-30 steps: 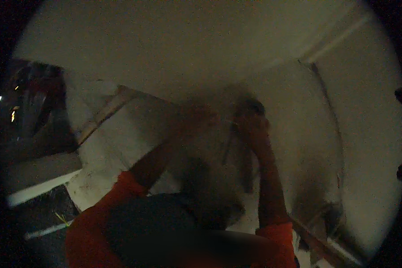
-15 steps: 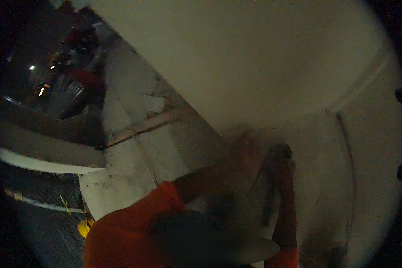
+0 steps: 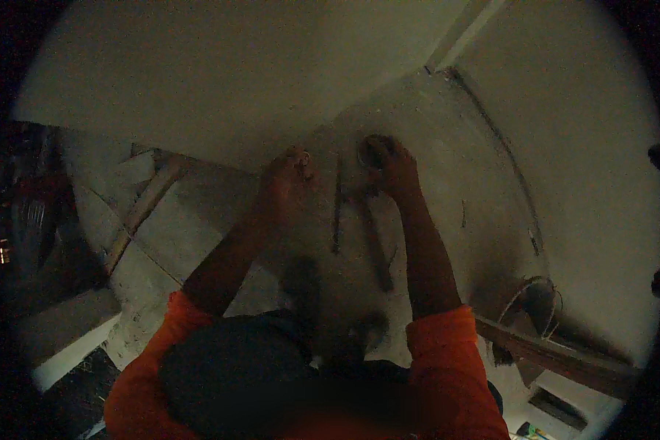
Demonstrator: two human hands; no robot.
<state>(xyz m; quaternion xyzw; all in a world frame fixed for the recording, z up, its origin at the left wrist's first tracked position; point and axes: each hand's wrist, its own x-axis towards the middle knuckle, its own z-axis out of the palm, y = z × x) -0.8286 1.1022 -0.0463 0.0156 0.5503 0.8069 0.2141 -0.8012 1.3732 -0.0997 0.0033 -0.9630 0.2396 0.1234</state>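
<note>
In dim light, my left hand (image 3: 290,176) is up near the base of a pale wall (image 3: 220,66), its fingers curled in. Whether anything small is in them is too dark to see. To its right, my right hand (image 3: 400,170) grips a dark, rounded object (image 3: 375,149) whose kind I cannot make out. Just below that hand, a dark tool with a short crosspiece and a straight handle (image 3: 375,246) appears to lie on the dusty floor (image 3: 433,117). A thin dark rod (image 3: 337,209) lies between my hands.
A wooden strip (image 3: 147,209) lies on the floor at left, beside a thin cord (image 3: 150,257). At lower right, a container with a wire handle (image 3: 529,312) stands by a wooden plank (image 3: 565,356). Another pale wall (image 3: 587,183) rises on the right. Dark clutter (image 3: 33,205) fills the far left.
My view has swung to the right. Both hands now show higher in the picture and farther apart; the left was blurred before. The dark rounded object stays in my right hand.
</note>
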